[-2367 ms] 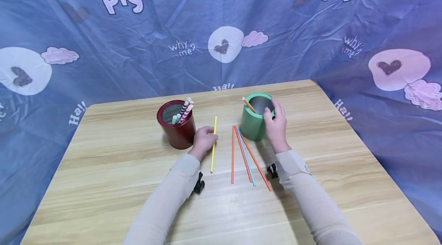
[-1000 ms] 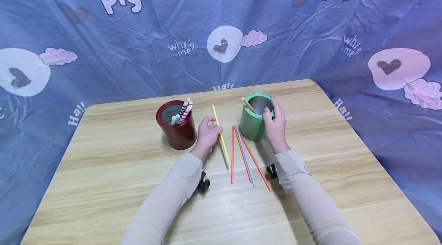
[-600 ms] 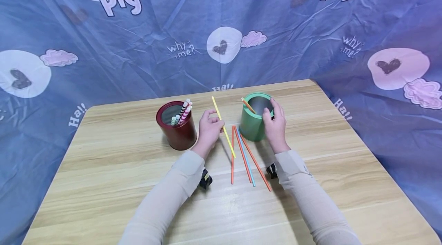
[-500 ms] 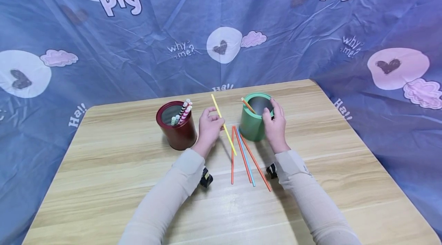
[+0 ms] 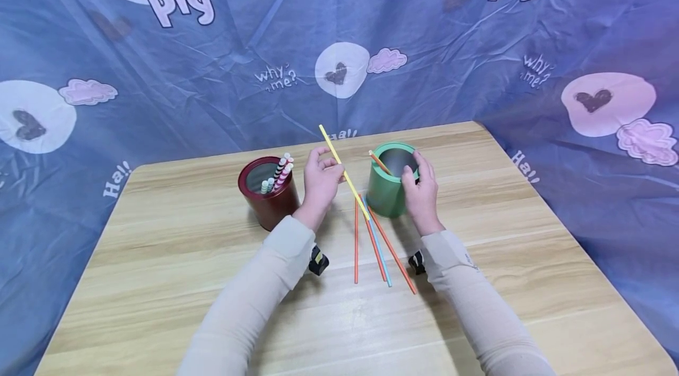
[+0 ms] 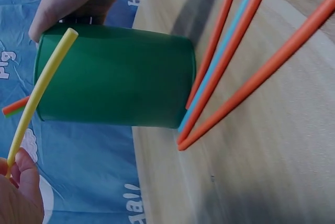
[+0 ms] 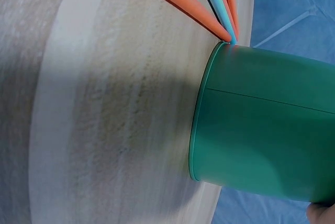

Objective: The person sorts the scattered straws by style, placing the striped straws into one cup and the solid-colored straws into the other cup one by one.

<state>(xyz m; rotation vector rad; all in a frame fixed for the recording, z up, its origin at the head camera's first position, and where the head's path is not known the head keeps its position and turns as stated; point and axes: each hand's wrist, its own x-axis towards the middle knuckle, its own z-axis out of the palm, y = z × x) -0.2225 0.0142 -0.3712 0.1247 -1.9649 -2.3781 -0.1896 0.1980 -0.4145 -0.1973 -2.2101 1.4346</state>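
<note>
Left hand [image 5: 322, 182] pinches a slender yellow straw [image 5: 347, 178] near the green cylindrical canister [image 5: 386, 194], which the right hand [image 5: 422, 190] grips, presumably for steadiness.

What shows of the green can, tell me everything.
The green can stands upright and open-topped on the wood-grain table. It is a plain cylinder, apparently painted metal, with a lighter rim, a fine wall seam and a dark interior. An orange straw leans out over its rim. The right hand grips the can near the rim; loose straws lie by its base.
</note>
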